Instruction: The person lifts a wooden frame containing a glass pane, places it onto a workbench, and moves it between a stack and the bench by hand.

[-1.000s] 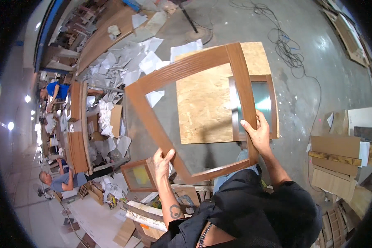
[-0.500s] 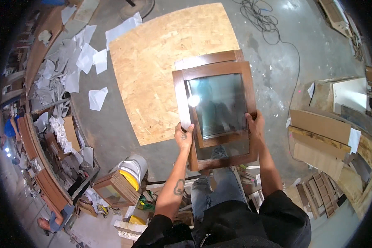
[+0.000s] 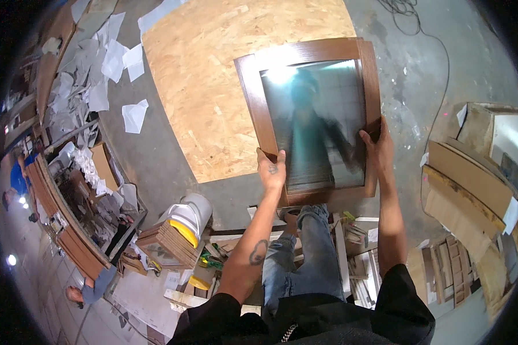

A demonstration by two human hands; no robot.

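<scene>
I hold a small stack of brown wood-framed glass cabinet doors point(image 3: 257, 115) tilted up in front of me, their frames lying nearly flush. My left hand point(image 3: 272, 171) is closed on the lower left side of the frames, thumb on the front face. Farther up on the opposite edge, my right hand point(image 3: 380, 146) is closed around the right side, its thumb also in front. Light and a dark reflection show in the glass pane point(image 3: 311, 126). How many doors lie behind the front one is hard to make out.
A pale chipboard sheet point(image 3: 195, 86) lies on the concrete floor beyond the doors. White paper sheets point(image 3: 135, 117) are scattered to the left. A white bucket point(image 3: 197, 208) stands near my left forearm. Cardboard and boards point(image 3: 472, 184) are stacked at right; another person point(image 3: 92, 292) is at lower left.
The two offset doors have come nearly into line, the front one now covering the other. Both hands have moved up and to the right with them, still gripping the sides.
</scene>
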